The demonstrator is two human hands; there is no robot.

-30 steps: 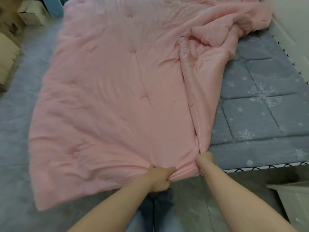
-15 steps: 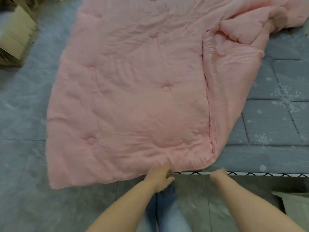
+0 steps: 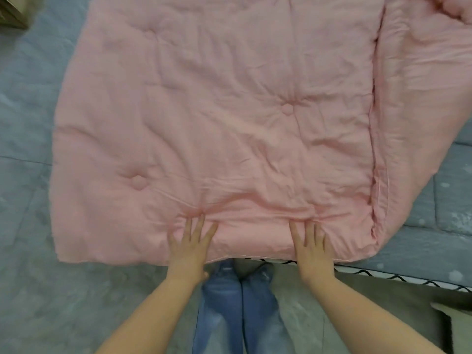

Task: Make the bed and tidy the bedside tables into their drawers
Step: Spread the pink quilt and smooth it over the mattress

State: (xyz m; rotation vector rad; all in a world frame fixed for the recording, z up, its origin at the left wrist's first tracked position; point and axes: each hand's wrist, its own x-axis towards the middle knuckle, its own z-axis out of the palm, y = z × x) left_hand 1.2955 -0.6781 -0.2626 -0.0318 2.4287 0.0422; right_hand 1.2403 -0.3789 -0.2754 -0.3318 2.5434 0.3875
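Observation:
A pink tufted quilt [image 3: 229, 123] lies spread across the grey snowflake-patterned mattress [image 3: 434, 221], its near edge along the foot of the bed. Its right side is folded back on itself in a long strip, bunched at the top right. My left hand [image 3: 189, 246] presses flat on the quilt's near edge with straight, spread fingers. My right hand [image 3: 311, 249] presses flat on the same edge, a forearm's length to the right. Small wrinkles gather at the fingertips of both hands.
The quilt's left part hangs past the bed over the grey floor [image 3: 30, 226]. A cardboard box [image 3: 12, 11] sits at the top left corner. A dark object with a pale rim [image 3: 454, 325] stands at the lower right. My jeans-clad legs [image 3: 237, 302] are against the bed.
Both hands let go of the quilt's near edge, which they gripped a second ago, and now lie flat on it. The view has moved closer and to the left.

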